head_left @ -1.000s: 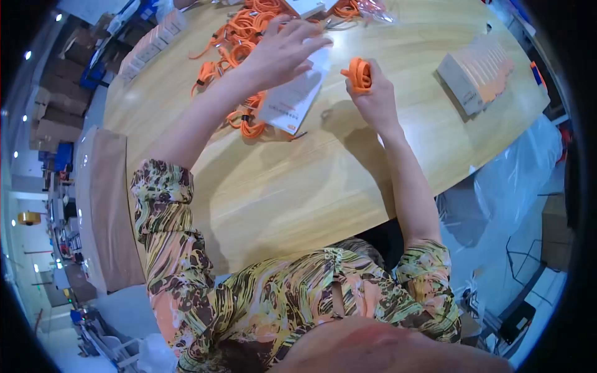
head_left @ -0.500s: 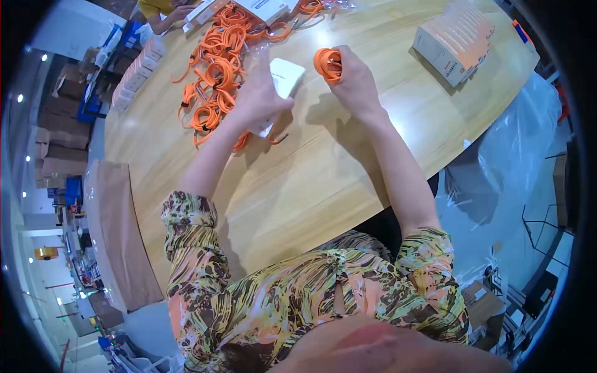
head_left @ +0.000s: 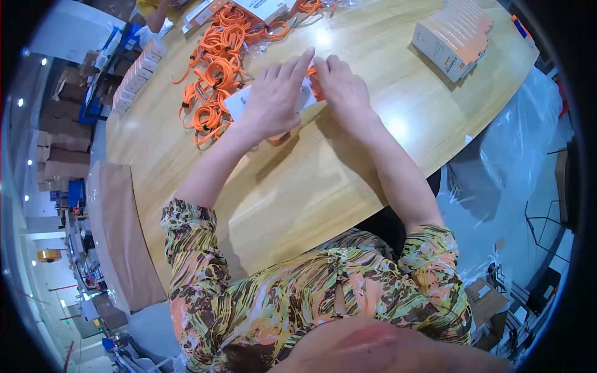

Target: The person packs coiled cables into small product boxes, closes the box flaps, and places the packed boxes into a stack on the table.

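My left hand (head_left: 273,99) is wrapped over a small white box (head_left: 237,104), whose ends show on both sides of the hand. Close beside it, my right hand (head_left: 343,87) grips a coiled orange cable (head_left: 317,88) at the right end of the box. The fingertips of both hands nearly meet, and they hide most of the coil. Left of my left hand lies a pile of orange cable coils (head_left: 217,73) with dark ties. A piece of orange cable (head_left: 279,139) pokes out below my left hand.
Several white and orange boxes stand in a row (head_left: 453,46) at the right of the wooden table (head_left: 298,199). Another row of boxes (head_left: 138,74) lines the left edge. More white boxes (head_left: 264,7) lie at the far side, near a co-worker's arm (head_left: 155,17).
My left hand has closed over the white box, which has tilted and moved up to my right hand. The orange coil now meets the box's right end. The co-worker's hand has moved back.
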Motion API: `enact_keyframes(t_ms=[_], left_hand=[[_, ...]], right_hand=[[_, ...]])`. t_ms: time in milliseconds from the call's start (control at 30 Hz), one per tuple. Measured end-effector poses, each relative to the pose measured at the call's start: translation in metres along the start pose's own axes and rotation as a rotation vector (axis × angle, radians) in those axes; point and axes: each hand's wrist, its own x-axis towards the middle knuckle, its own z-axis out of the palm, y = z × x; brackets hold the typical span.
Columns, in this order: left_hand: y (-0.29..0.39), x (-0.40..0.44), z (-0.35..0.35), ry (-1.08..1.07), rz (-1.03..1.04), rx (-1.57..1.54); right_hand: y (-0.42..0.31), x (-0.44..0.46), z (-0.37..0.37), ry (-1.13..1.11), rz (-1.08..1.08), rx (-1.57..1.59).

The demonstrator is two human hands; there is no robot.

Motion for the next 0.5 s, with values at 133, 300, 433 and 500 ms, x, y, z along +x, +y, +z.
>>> enact_keyframes(t_ms=[133,300,433,500], left_hand=[[-0.009,-0.006,0.005,-0.088,0.030,-0.090],[-0.019,-0.016,0.009,-0.048,-0.054,-0.300],[-0.007,-0.010,0.003,0.038,0.016,-0.356],[0.000,-0.011,0.004,0.068,0.046,-0.378]], right_hand=[[0.005,-0.008,-0.010,-0.108,-0.173,0.379],[0.005,0.000,-0.023,-0.057,-0.192,0.671],[0.014,0.004,-0.018,-0.086,-0.078,0.552],[0.012,0.002,-0.016,-0.092,-0.035,0.506]])
